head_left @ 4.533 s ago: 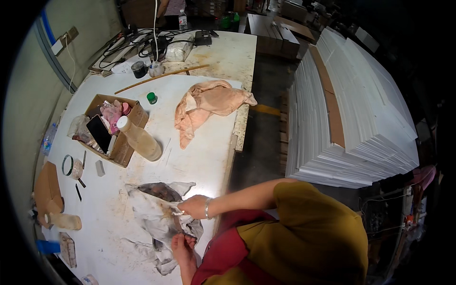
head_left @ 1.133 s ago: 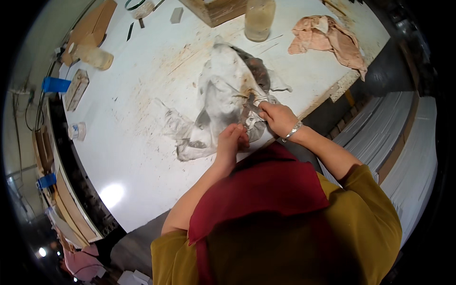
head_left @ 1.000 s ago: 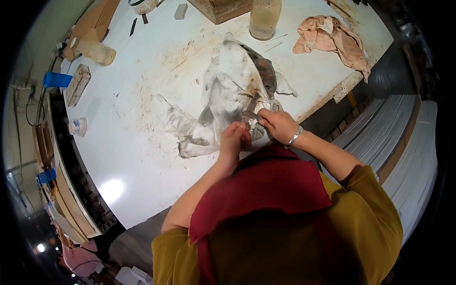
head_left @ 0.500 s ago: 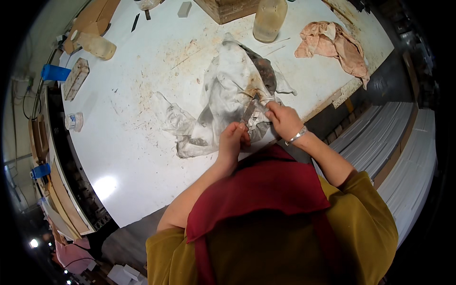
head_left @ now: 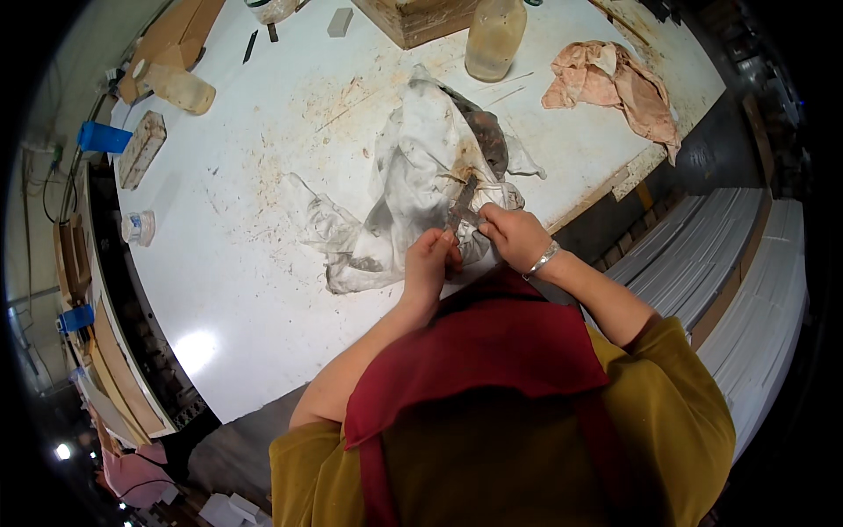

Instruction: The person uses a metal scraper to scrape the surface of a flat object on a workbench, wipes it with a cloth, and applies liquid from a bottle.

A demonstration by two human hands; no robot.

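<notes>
A stained, crumpled white cloth (head_left: 413, 176) lies on the white table in front of me. At its near right side, my left hand (head_left: 428, 263) is closed, pinching the lower end of a brown, rusty-looking flat strip (head_left: 462, 200) that slants up over the cloth. My right hand (head_left: 520, 239) is closed on a narrow grey flat piece (head_left: 472, 216), whose far end crosses or meets the brown strip. Its exact kind is hidden by the fingers. A dark, dirty patch of fabric (head_left: 490, 145) shows at the cloth's right.
A bottle of cloudy liquid (head_left: 494, 44) stands beside a wooden box (head_left: 421, 25) at the back. A pinkish rag (head_left: 610, 83) lies at the right edge. On the left are another bottle (head_left: 180, 86), a worn block (head_left: 142, 149) and a small white tub (head_left: 138, 228).
My right hand has moved a little toward me and left, bringing the grey piece down along the brown strip. My left hand has stayed nearly in place.
</notes>
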